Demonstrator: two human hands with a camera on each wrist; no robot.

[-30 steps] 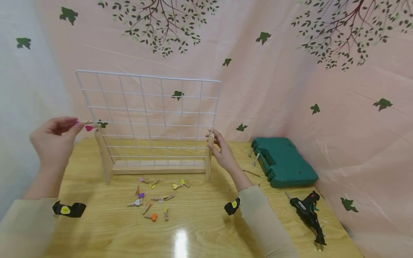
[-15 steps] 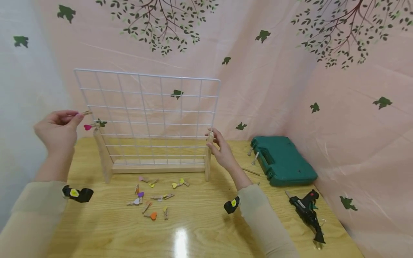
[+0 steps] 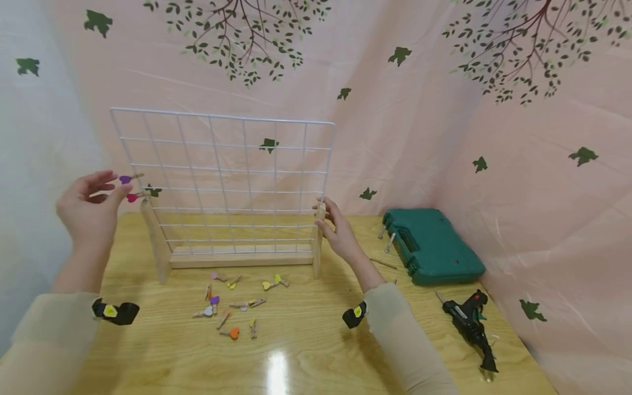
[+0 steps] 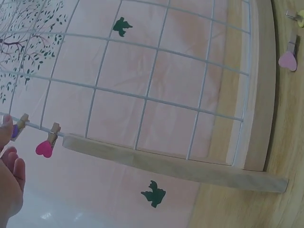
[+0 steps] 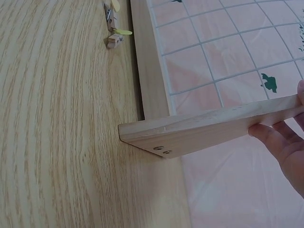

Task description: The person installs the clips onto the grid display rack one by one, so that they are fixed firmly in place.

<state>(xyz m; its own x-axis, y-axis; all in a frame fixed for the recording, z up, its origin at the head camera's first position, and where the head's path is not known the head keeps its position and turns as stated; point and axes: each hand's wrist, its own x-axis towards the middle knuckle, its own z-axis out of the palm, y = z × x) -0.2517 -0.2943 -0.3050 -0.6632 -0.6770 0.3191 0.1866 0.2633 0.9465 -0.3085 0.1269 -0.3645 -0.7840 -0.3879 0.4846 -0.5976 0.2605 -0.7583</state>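
Observation:
A white wire grid (image 3: 247, 170) stands in a wooden frame (image 3: 242, 259). Clipped to its left edge are a purple heart clothespin (image 3: 126, 179) and, below that, a pink heart clothespin (image 3: 132, 197). My left hand (image 3: 91, 206) is beside both, fingers spread apart around the purple heart; in the left wrist view the thumb (image 4: 5, 130) partly hides that clothespin. My right hand (image 3: 342, 230) grips the top of the frame's right wooden upright (image 5: 213, 124), thumb on one side and fingers on the other.
Several heart clothespins, including an orange one (image 3: 234, 333), lie scattered on the wooden table (image 3: 187, 365) in front of the frame. At the right are a green plastic case (image 3: 439, 247), a black glue gun (image 3: 471, 326) and two bolts (image 3: 390, 242). A printed curtain hangs behind.
My left hand moved the purple heart clothespin up to the grid's left edge above the pink one, then parted its fingers from it. My right hand kept its hold on the upright.

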